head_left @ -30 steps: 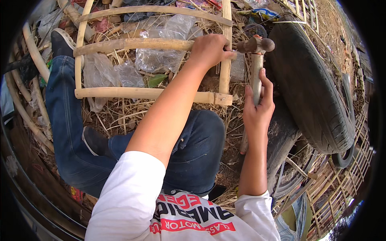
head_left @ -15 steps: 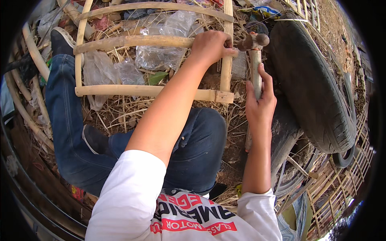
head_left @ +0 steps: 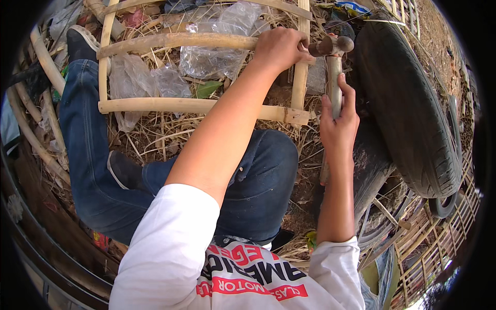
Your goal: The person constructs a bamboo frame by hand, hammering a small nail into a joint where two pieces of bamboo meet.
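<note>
Both hands were occupied in the head view I was watching. With the left hand (head_left: 281,49) I had the fingers curled closely over the right-hand end of the middle slat (head_left: 181,42), where it met the right upright (head_left: 299,88) of a bamboo frame (head_left: 186,106). I could not tell whether anything small sat pinched between those fingertips. On the right hand (head_left: 339,121) the grip was narrow, thumb and fingers around the pale handle of a hammer (head_left: 334,75), which stood just right of the frame. Its head was level with the left fingertips and very near them; whether they touched, I could not make out. The handle's lower end showed beside the right wrist.

The frame lay ahead of the bent knee (head_left: 263,181), its lower slat crossing beneath the left forearm. Behind and between the slats I saw crumpled clear plastic (head_left: 209,57), a green leaf (head_left: 208,89) and dry straw (head_left: 160,137). A grey block (head_left: 316,76) lay between the upright and the hammer. Beyond the hammer on the right, a black tyre (head_left: 408,108) leaned at a slant, and curved poles (head_left: 46,124) were heaped at far left, beside the jeans (head_left: 88,129).
</note>
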The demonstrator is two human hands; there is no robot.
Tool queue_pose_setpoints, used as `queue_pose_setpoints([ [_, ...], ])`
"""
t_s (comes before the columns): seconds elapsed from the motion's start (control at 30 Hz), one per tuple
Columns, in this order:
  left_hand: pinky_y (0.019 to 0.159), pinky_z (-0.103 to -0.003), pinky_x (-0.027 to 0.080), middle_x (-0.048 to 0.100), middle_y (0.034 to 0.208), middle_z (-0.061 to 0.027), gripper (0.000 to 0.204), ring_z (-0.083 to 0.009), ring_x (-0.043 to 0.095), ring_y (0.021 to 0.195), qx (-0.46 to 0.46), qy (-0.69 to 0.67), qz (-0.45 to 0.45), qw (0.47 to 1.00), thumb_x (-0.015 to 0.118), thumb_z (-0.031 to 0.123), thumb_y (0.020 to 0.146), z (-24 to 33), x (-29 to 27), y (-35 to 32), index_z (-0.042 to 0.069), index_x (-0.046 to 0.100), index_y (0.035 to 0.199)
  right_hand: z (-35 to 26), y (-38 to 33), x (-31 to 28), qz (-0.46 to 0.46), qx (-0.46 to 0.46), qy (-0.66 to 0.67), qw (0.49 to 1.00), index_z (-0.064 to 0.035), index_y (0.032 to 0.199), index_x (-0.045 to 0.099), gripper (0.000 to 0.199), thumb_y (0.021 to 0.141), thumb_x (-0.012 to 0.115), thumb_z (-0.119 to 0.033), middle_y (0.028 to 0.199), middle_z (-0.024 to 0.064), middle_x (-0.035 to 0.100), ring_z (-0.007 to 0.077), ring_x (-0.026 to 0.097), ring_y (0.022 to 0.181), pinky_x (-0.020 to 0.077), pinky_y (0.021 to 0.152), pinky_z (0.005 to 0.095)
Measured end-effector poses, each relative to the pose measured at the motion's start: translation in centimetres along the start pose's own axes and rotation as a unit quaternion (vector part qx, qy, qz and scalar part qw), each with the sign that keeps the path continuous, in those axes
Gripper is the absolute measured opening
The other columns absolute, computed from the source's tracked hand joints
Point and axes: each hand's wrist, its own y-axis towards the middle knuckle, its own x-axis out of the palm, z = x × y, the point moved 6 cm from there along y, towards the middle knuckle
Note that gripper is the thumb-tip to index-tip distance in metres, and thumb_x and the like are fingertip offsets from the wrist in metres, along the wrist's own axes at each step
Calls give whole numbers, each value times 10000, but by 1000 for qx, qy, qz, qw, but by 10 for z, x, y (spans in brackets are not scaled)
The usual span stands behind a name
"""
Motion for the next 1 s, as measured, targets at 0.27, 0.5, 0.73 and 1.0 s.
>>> queue_pose_setpoints([
  [0.27,715,-370,551,741,810,-10,357,-218,710,777,1,25,-1,1000,841,431,657,-2,1,0,156,752,866,2,-5,5,26,-73,-30,997,-63,1364,489,434,947,605,-37,1045,128,709,92,627,856,488,757,254],
  [0.5,702,-371,544,732,759,-6,358,-216,709,766,1,18,16,1000,842,464,653,0,2,-2,163,748,822,-1,-9,0,31,-120,-36,992,-51,1365,476,444,944,615,-34,977,110,689,70,570,814,480,765,241],
  [0.73,737,-396,547,725,772,-26,308,-238,708,776,-6,8,13,1000,851,444,643,-3,7,-8,206,753,813,7,-16,5,40,-81,14,996,-73,1343,485,429,933,610,-45,1100,193,688,231,688,917,521,808,336],
  [1.0,737,-397,556,727,791,-46,346,-238,709,781,9,5,-2,1000,844,467,652,-1,7,-4,188,754,834,0,-26,-14,56,-3,86,995,-79,1378,465,466,937,615,-65,989,161,688,157,633,833,486,738,289],
])
